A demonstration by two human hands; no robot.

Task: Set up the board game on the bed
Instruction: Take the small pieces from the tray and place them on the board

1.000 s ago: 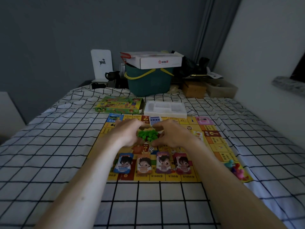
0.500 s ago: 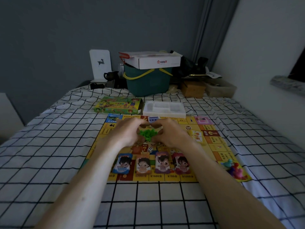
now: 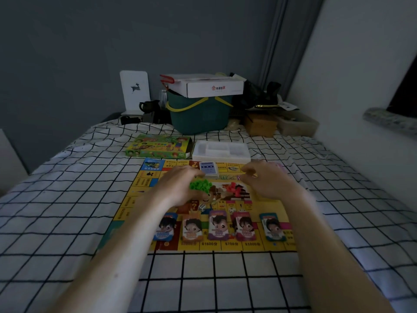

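The yellow game board (image 3: 135, 195) lies flat on the checked bedsheet (image 3: 67, 211), its far edge just short of the green game box (image 3: 158, 146) and the white plastic tray (image 3: 222, 151). The left hand (image 3: 178, 188) rests on the board's middle, its fingers curled beside a heap of green house pieces (image 3: 199, 184) that touches the inner side of the palm; whether it grips any of them cannot be told. The right hand (image 3: 268, 180) hovers near the board's far right corner, fingers loosely bent and holding nothing that shows. Between the hands lies a small heap of red pieces (image 3: 233, 188), apart from both. A blue card deck (image 3: 208, 168) sits at the board's far edge. Five money stacks (image 3: 218, 225) line the near edge.
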